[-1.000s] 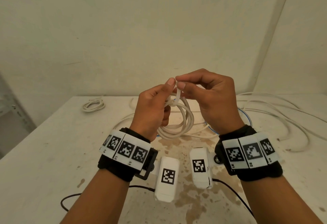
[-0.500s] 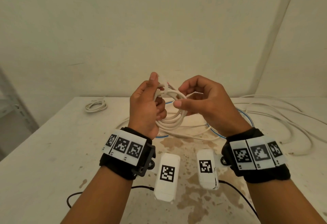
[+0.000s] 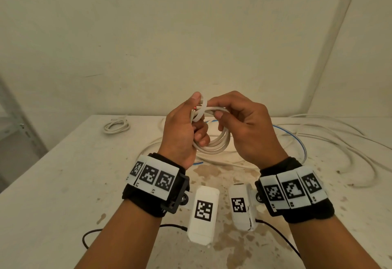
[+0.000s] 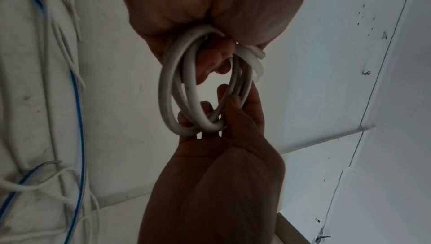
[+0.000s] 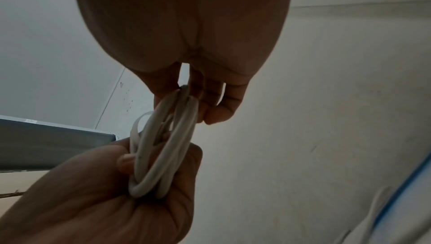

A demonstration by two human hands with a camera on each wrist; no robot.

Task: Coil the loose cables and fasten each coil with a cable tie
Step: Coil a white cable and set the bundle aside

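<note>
I hold a white cable coil (image 3: 216,143) in the air above the table (image 3: 63,183) with both hands. My left hand (image 3: 186,124) grips one side of the coil, thumb up beside a white cable tie (image 3: 200,111) looped round the strands. My right hand (image 3: 224,111) pinches the coil's top strands just right of the tie. In the left wrist view the coil (image 4: 168,86) hangs from the left palm, the tie (image 4: 256,60) curls at its right, and the right hand (image 4: 228,111) holds the far end. The right wrist view shows the coil (image 5: 163,146) between both hands and the tie's strip (image 5: 135,128).
A small tied white coil (image 3: 116,125) lies at the table's back left. Loose white cables (image 3: 339,141) and a blue cable (image 3: 302,143) sprawl over the back right. A thin black wire (image 3: 95,232) runs along the near edge. A grey metal rack (image 3: 12,120) stands at the left.
A second ago both hands pinched the tie's tail upright above the coil. The tie now lies across the strands, and my right hand has shifted onto the coil beside it.
</note>
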